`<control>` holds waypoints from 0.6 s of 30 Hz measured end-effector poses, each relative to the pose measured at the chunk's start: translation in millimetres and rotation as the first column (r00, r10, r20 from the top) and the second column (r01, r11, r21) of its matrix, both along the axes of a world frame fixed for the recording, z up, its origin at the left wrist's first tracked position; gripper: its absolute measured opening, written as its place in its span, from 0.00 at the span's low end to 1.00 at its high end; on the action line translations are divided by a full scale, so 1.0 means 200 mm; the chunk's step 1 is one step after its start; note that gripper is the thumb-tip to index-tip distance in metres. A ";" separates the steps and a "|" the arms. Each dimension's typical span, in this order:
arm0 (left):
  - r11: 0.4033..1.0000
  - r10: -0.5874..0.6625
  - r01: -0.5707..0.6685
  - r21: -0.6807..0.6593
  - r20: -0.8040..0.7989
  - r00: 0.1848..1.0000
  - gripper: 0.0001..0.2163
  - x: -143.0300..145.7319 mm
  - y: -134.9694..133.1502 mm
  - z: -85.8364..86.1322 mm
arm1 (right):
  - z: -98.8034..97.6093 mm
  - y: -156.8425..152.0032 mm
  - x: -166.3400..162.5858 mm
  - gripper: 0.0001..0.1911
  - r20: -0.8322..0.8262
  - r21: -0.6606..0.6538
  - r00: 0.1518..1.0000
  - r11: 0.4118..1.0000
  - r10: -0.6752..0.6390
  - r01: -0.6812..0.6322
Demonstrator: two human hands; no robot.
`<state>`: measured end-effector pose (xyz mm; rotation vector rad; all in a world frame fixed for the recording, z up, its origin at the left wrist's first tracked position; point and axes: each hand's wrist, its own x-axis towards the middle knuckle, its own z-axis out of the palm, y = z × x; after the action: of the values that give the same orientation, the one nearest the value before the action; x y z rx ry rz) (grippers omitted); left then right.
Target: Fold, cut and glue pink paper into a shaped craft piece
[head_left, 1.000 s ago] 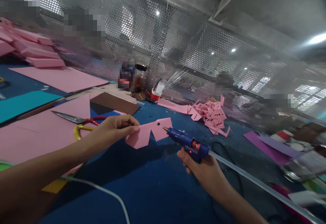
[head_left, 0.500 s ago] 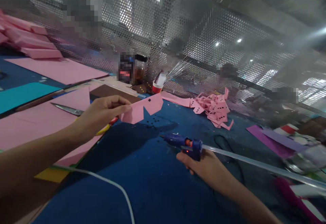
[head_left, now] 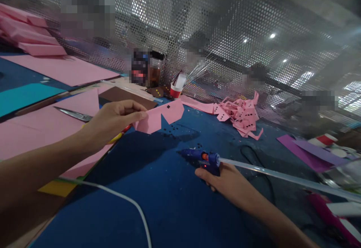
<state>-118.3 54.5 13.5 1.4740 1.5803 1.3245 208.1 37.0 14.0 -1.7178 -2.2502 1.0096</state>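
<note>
Between the thumb and fingers of my left hand (head_left: 121,118) is a notched pink paper cutout (head_left: 152,120), raised above the table. One small black square (head_left: 168,107) sits on its upper part. My right hand (head_left: 225,182) is wrapped round a blue glue gun (head_left: 197,154), its nozzle pointing left, with a red light lit on it. A long clear glue stick (head_left: 270,171) runs out of the gun's back to the right. Scissors (head_left: 72,114) with red and yellow handles lie beneath my left forearm, partly hidden. Tiny black squares are scattered on the blue table (head_left: 163,199) behind the nozzle.
A heap of pink cutouts with black dots (head_left: 244,116) lies at the back right. A red and white cup (head_left: 176,89) stands near a lidded jar (head_left: 156,69) by the mesh wall. Purple sheets (head_left: 307,154) lie at right; a white cable (head_left: 124,201) crosses the front left.
The view has shifted slightly. My left hand still holds the pink cutout and my right hand the glue gun; the gun has turned a little, and more black squares show behind it.
</note>
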 end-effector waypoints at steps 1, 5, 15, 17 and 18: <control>1.000 -0.002 0.002 -0.001 -0.002 1.000 0.11 0.00 0.00 0.00 | 0.00 0.00 0.00 0.22 0.003 -0.007 1.000 1.000 -0.007 0.007; 1.000 -0.001 0.001 0.002 0.005 1.000 0.11 0.00 0.00 0.00 | -0.01 0.00 0.00 0.23 0.018 -0.001 1.000 1.000 -0.002 0.002; 1.000 0.000 0.000 -0.022 0.007 1.000 0.11 0.01 -0.01 0.00 | -0.01 0.00 0.00 0.24 0.019 0.017 1.000 1.000 0.010 -0.011; 1.000 0.001 -0.001 -0.023 0.002 1.000 0.12 0.01 -0.01 0.00 | -0.01 0.00 0.00 0.25 0.015 0.000 1.000 1.000 0.000 0.000; 1.000 0.003 -0.003 -0.022 -0.001 1.000 0.12 0.01 -0.01 0.00 | -0.01 0.00 0.00 0.25 0.013 -0.007 1.000 1.000 -0.008 0.008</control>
<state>-116.3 52.8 14.0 1.4598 1.5933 1.3044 208.7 38.0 11.2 -1.7393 -2.2486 1.0093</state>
